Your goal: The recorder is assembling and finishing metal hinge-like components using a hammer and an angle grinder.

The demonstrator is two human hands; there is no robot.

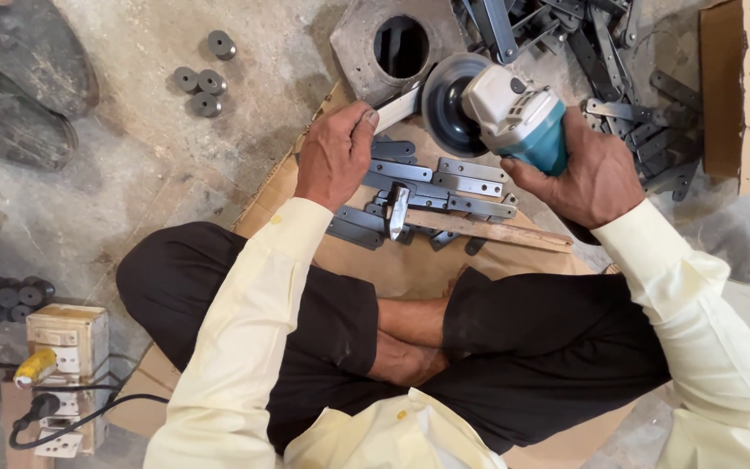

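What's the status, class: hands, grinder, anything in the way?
Left hand pins a metal strip at the disc. Right hand grips the grinder. More strips piled just below on cardboard.

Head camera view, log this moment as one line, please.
left hand: pressing flat metal strip | right hand: gripping angle grinder | grinder disc: at the strip | more metal strips: on cardboard
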